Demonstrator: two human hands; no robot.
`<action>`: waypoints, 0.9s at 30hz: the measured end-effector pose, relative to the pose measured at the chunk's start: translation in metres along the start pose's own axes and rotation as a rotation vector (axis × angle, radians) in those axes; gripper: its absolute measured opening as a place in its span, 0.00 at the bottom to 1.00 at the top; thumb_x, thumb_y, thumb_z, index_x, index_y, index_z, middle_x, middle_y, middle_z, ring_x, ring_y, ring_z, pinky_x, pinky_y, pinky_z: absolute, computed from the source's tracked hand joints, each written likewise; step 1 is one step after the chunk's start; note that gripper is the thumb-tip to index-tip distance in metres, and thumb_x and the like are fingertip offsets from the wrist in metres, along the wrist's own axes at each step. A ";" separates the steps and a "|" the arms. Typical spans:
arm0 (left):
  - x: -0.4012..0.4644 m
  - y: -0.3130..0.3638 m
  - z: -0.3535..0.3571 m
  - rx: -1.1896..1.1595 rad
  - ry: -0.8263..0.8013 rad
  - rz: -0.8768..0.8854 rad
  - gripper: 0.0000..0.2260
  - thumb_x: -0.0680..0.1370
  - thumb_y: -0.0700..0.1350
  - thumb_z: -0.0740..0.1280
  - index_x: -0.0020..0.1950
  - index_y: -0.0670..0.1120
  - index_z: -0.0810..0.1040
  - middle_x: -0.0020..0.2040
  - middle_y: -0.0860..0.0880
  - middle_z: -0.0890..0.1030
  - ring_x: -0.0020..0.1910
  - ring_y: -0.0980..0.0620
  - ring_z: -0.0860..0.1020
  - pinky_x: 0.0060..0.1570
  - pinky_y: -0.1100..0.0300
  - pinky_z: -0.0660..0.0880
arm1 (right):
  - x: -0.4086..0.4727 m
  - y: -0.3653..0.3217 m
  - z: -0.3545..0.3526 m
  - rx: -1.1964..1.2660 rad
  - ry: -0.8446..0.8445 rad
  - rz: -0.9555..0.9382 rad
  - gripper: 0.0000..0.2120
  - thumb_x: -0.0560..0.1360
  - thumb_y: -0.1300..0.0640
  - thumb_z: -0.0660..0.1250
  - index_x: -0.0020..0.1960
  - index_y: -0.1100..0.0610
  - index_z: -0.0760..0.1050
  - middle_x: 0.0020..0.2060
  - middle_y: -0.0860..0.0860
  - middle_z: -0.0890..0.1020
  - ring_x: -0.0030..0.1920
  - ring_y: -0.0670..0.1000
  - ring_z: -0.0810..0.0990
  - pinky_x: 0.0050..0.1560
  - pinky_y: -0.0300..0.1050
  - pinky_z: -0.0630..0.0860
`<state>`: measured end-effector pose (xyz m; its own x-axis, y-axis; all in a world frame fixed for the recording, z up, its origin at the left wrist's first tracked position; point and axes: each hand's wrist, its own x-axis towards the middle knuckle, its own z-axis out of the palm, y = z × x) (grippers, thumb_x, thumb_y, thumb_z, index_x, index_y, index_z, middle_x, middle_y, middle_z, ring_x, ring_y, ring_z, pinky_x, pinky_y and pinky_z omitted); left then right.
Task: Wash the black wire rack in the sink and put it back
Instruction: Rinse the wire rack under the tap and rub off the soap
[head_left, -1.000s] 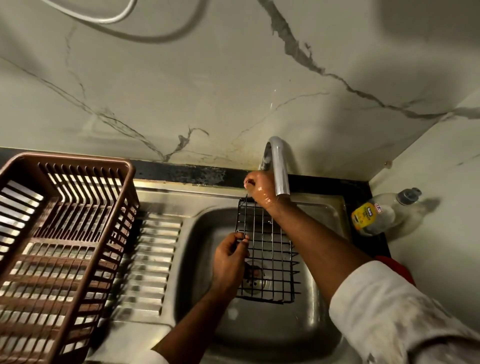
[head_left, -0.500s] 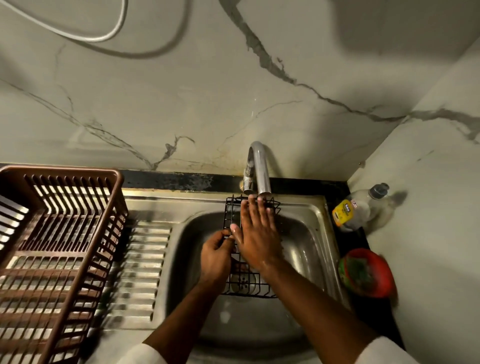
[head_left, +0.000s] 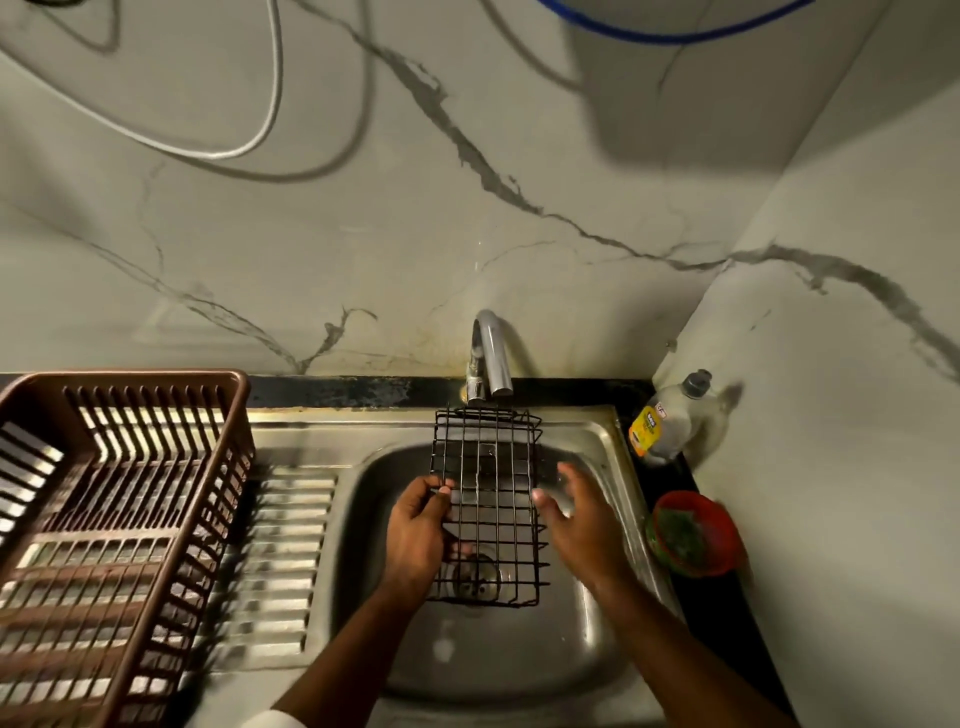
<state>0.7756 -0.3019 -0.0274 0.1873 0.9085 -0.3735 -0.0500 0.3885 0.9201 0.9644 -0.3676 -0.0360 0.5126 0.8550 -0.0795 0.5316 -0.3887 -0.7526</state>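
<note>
Marble-walled corner, steel sink (head_left: 597, 431); black wire rack (head_left: 485, 506) held over the basin under the tap (head_left: 491, 358); left hand (head_left: 415, 535) grips its left edge; right hand (head_left: 582, 519) spread, released, beside it; no water stream visible; washing apparently mid-way, replacing not yet done.

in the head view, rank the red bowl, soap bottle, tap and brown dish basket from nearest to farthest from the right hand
Measured from the right hand, open beside the black wire rack:
1. Red bowl, on the counter just right of the hand.
2. Soap bottle, in the back right corner.
3. Tap, behind the rack; too close to the bottle to separate.
4. Brown dish basket, far left, past the sink.
</note>
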 end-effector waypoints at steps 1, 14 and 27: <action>-0.003 0.001 0.000 -0.005 -0.007 -0.001 0.07 0.85 0.41 0.62 0.54 0.40 0.78 0.39 0.45 0.73 0.27 0.51 0.76 0.27 0.55 0.79 | 0.008 -0.004 0.004 0.029 -0.124 0.119 0.29 0.78 0.39 0.65 0.74 0.52 0.68 0.70 0.53 0.75 0.66 0.53 0.76 0.64 0.55 0.77; -0.019 0.001 -0.032 0.381 -0.108 -0.143 0.03 0.84 0.44 0.64 0.56 0.49 0.76 0.54 0.42 0.82 0.45 0.38 0.86 0.48 0.39 0.84 | -0.013 -0.031 0.017 0.151 -0.256 0.176 0.23 0.78 0.68 0.67 0.71 0.56 0.71 0.58 0.54 0.77 0.48 0.52 0.82 0.39 0.52 0.85; -0.020 0.006 -0.043 0.603 -0.037 0.002 0.03 0.82 0.42 0.69 0.49 0.45 0.81 0.46 0.41 0.84 0.34 0.42 0.86 0.35 0.44 0.85 | -0.025 -0.024 0.024 0.017 -0.092 0.009 0.21 0.77 0.67 0.67 0.69 0.56 0.74 0.53 0.49 0.81 0.49 0.49 0.84 0.45 0.49 0.85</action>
<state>0.7295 -0.3109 -0.0192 0.2227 0.8990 -0.3770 0.5127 0.2209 0.8296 0.9226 -0.3713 -0.0314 0.4523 0.8799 -0.1455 0.5155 -0.3910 -0.7625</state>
